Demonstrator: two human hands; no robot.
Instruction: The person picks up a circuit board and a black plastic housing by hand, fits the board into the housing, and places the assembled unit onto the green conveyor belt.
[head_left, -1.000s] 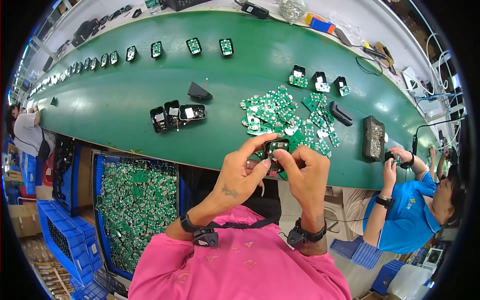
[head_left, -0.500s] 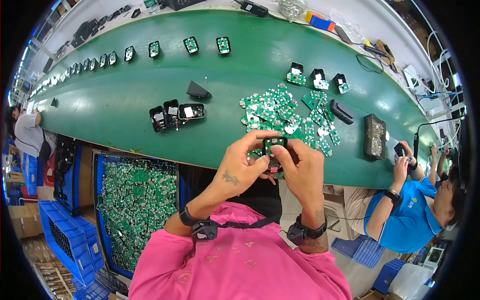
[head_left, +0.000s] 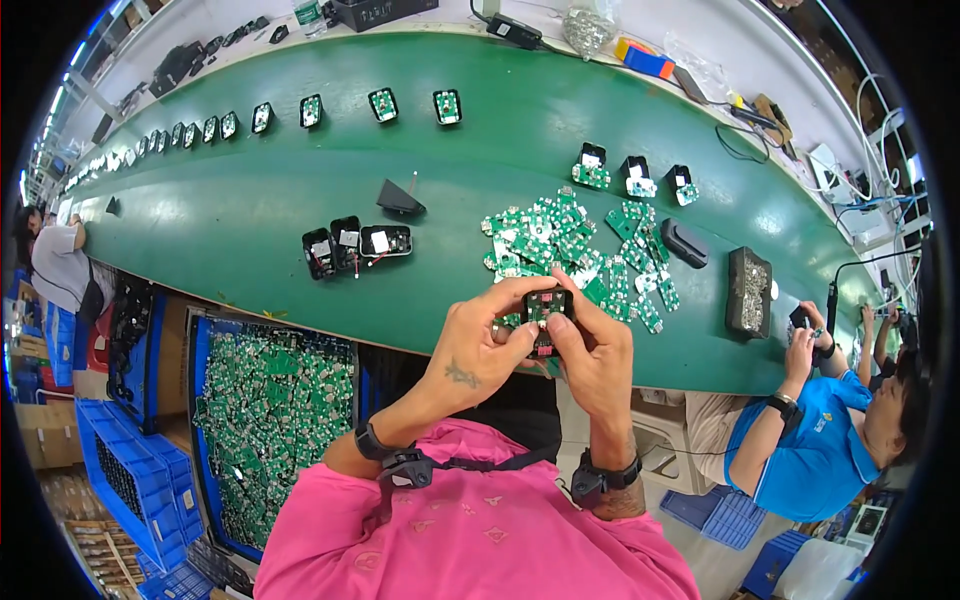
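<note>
Between them, my left hand (head_left: 480,335) and my right hand (head_left: 594,350) hold a small black plastic housing (head_left: 535,301) at the table's near edge. A circuit board with pinkish-red parts lies inside it. Both thumbs press on the board, while the fingers wrap round the sides. Just beyond my hands spreads a heap of loose green circuit boards (head_left: 540,235). To the left, open black housings (head_left: 346,240) with wires and white labels stand together, and a dark wedge-shaped housing (head_left: 400,198) lies behind them.
A curved row of housings with boards (head_left: 311,111) runs along the far left. At the right sit a black tray of small metal parts (head_left: 735,300) and a dark oblong case (head_left: 685,243). A blue-edged bin of boards (head_left: 270,430) stands below left. A co-worker in blue (head_left: 810,440) works at right.
The view has tilted slightly. My right thumb has shifted lower on the board, uncovering more of it, and both hands still grip the housing.
</note>
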